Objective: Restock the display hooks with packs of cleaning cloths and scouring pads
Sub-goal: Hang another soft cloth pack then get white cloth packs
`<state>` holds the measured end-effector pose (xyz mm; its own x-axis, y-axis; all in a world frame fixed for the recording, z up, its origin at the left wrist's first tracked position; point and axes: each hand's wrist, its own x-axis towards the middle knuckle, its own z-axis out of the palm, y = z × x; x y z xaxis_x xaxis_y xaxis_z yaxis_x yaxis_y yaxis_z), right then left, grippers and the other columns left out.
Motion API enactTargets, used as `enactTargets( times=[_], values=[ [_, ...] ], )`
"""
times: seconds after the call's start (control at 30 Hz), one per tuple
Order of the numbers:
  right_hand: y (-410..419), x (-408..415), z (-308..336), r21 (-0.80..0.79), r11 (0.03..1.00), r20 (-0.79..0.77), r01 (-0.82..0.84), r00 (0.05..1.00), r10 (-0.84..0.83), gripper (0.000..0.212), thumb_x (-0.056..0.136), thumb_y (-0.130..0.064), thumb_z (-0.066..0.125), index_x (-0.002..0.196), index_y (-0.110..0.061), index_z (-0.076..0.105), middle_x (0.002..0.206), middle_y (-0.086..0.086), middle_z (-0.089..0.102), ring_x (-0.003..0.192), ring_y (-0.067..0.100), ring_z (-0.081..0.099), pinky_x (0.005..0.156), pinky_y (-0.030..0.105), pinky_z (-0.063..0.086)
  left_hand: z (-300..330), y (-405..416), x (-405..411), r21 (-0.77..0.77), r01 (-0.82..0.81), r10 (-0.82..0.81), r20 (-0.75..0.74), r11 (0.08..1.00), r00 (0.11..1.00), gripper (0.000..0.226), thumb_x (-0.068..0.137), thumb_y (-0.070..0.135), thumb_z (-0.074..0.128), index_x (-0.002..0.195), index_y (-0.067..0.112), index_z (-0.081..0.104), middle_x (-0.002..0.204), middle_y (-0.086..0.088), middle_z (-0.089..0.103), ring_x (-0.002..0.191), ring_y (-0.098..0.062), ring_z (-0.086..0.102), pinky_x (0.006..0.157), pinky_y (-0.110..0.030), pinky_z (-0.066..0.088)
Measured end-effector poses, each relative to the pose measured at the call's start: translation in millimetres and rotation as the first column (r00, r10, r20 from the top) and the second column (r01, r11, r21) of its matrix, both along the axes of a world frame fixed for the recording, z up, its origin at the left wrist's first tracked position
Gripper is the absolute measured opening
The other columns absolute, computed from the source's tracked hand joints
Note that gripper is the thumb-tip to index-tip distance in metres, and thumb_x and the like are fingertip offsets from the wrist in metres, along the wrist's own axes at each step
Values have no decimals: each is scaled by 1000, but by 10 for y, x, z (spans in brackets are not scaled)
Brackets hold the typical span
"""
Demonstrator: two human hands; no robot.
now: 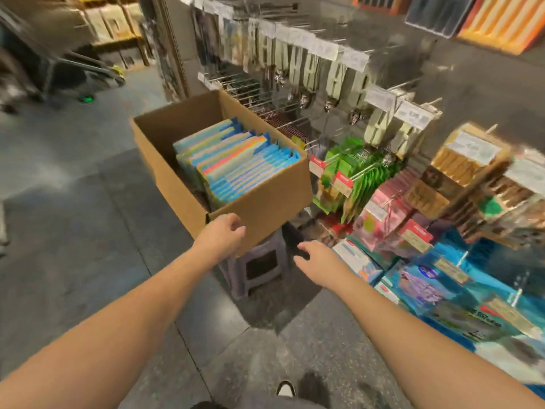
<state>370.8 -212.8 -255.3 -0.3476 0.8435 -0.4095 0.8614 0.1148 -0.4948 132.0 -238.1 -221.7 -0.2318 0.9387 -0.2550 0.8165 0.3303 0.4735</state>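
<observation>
The cardboard box (259, 202) full of bright cloth packs (236, 163) sits up on a little stool (256, 267) beside the hooks (365, 169), easy to reach, while the left hand (221, 231) and right hand (315, 261) hang loose near it, holding nothing.

1. Arms: both forearms are bare from the lower frame edge to the wrist; no sleeve, cuff, watch or band is visible on either
2. Left hand (224, 234): bare, no glove, no ring discernible
3. Right hand (317, 261): bare, no glove, no ring discernible
4. Footwear: one shoe (286, 388) shows at the lower edge, with a white toe cap and dark upper; finer detail is blurred
5. Lower garment: a dark grey fabric edge (265, 405) is visible at the bottom centre; type cannot be determined
</observation>
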Motion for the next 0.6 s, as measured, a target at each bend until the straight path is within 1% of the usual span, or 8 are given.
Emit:
enactTargets(
  times=[0.07,0.13,0.23,0.33,0.4,0.47,0.53,0.6],
  values=[
    [299,-322,-6,30,1000,-5,0,1000,0,51,100,-38,49,147,-18,45,151,2,44,135,20,45,110,36,39,-44,320,-296,13,-19,19,30,1000,999,29,100,29,52,118,11,66,120,-9,68,111,-27,62,88,-32,47],
    [581,-641,-20,50,999,-10,2,1000,-2,51,99,-37,51,145,-16,46,148,4,47,134,21,47,110,34,38,-93,657,-587,28,-30,29,54,999,998,27,100,27,53,115,10,68,116,-11,69,107,-28,64,87,-34,48],
    [1035,-1181,-120,69,996,-30,51,998,-49,49,98,-33,55,142,-13,50,144,8,50,133,22,47,112,31,34,-212,1267,-1089,45,-9,6,66,999,998,25,99,29,54,115,15,67,116,-9,69,106,-28,64,89,-36,50],
    [1538,-1734,-276,55,991,-52,119,992,-117,48,99,-31,54,142,-11,50,143,9,50,135,24,46,112,29,32,-392,1977,-1617,48,63,-67,90,997,994,23,98,32,53,113,20,66,117,-6,67,103,-29,65,89,-36,51],
    [1851,-2089,-359,28,982,-60,188,981,-186,46,100,-28,53,142,-10,49,143,9,50,131,23,49,109,28,32,-493,2437,-1939,50,128,-132,89,990,987,23,98,31,53,114,21,67,119,-5,65,108,-28,63,86,-32,45],
    [2112,-2450,-410,2,963,-54,269,962,-269,45,101,-27,52,142,-10,49,143,10,50,123,24,56,105,29,36,-566,2849,-2245,25,199,-200,78,980,977,23,99,29,53,114,19,67,121,-4,64,113,-26,61,83,-30,40],
    [2330,-2784,-426,-10,943,-32,333,942,-333,46,100,-28,51,143,-13,49,142,9,51,122,24,57,101,30,40,-621,3199,-2523,-17,247,-243,108,969,964,22,99,30,53,113,19,66,123,-5,64,107,-28,63,86,-32,44],
    [2526,-3061,-432,-13,923,-19,385,922,-386,47,100,-29,52,144,-14,47,143,8,50,125,24,54,98,28,39,-674,3494,-2754,-66,269,-257,153,961,954,22,99,31,53,114,20,64,123,-7,65,102,-31,66,88,-36,51]
  ],
)
